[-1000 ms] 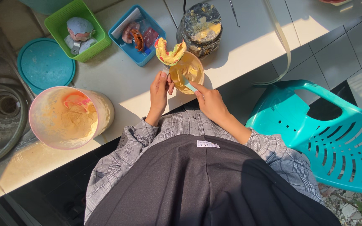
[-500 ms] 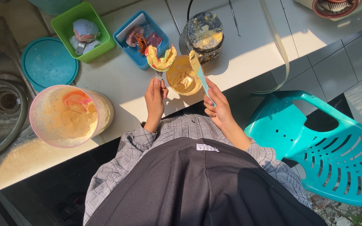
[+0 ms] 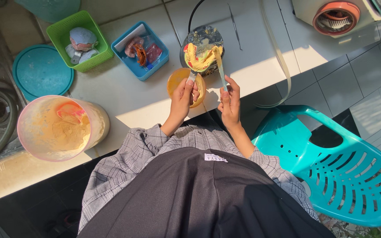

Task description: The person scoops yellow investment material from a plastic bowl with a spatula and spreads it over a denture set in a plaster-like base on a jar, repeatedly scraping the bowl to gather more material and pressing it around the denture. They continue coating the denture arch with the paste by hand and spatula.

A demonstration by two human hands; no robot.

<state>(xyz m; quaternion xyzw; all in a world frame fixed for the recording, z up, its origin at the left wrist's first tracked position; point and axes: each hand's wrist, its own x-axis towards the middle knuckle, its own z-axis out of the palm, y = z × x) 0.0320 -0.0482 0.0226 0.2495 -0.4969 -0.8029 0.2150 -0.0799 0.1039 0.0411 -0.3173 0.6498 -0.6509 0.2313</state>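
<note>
I see my left hand (image 3: 185,94) gripping the handle of a tray (image 3: 200,57) heaped with yellow paste, held up near the top centre of the frame over an orange bowl (image 3: 176,79). My right hand (image 3: 230,103) pinches a spatula (image 3: 219,66) whose tip touches the paste. A powder tub (image 3: 58,128) sits at left.

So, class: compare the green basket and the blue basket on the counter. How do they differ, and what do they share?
The green basket sits further left, beside the round teal lid; the blue basket sits nearer the hands. The green basket holds pale grey and pink dental casts; the blue basket holds reddish pieces and a white card. Both are small, rectangular, perforated plastic, standing open on the white counter.
</note>
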